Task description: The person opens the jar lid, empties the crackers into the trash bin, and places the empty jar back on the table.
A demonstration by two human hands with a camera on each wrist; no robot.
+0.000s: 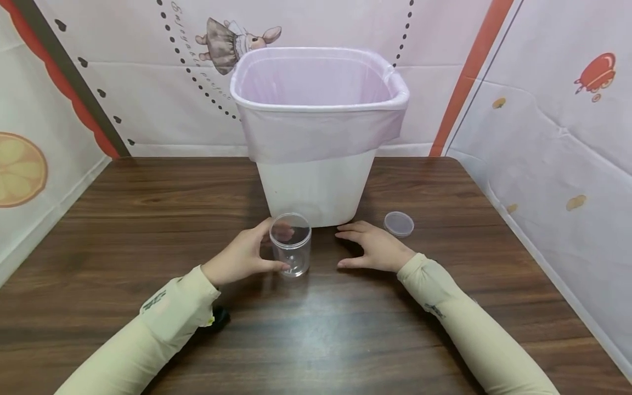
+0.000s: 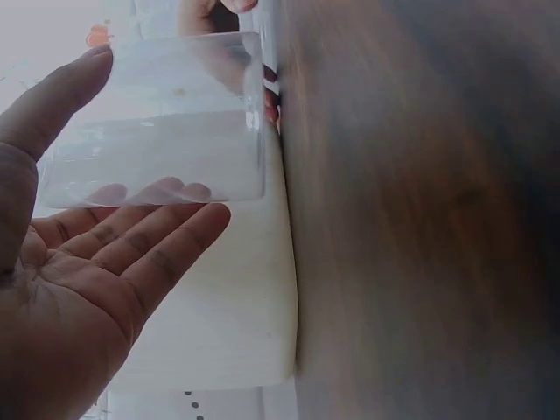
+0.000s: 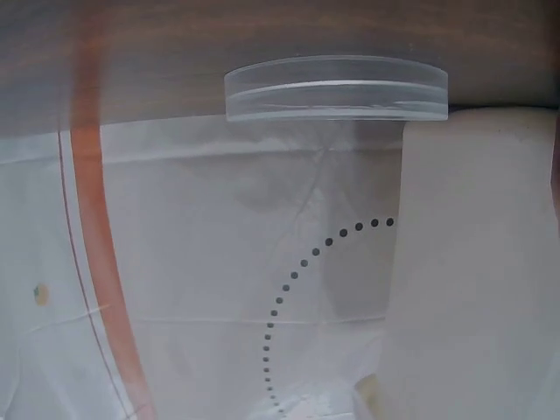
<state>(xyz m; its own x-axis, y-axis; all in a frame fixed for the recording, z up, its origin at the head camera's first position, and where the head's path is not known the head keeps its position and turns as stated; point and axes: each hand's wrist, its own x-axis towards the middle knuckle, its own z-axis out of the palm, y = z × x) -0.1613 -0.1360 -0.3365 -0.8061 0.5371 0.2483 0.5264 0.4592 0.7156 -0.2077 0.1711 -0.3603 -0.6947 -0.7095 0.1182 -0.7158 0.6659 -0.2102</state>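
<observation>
A clear plastic jar (image 1: 292, 253) stands upright in front of the bin, its round rim at the top. My left hand (image 1: 247, 253) holds it from the left, thumb on the near side and fingers round the far side. In the left wrist view, the see-through jar (image 2: 188, 122) sits between the thumb and the fingertips of the left hand (image 2: 96, 271). To the right of the jar, my right hand (image 1: 372, 248) reaches low over the table with nothing in its fingers. Just beyond that hand lies a flat clear round lid (image 1: 399, 224), whose ridged side (image 3: 337, 92) shows in the right wrist view.
A tall white bin (image 1: 316, 186) lined with a pale purple bag (image 1: 326, 134) stands behind the jar. The brown wooden table (image 1: 316, 340) is bordered by printed cloth (image 1: 558, 126) at the back and sides. A small black object (image 1: 217, 319) lies beside the left sleeve.
</observation>
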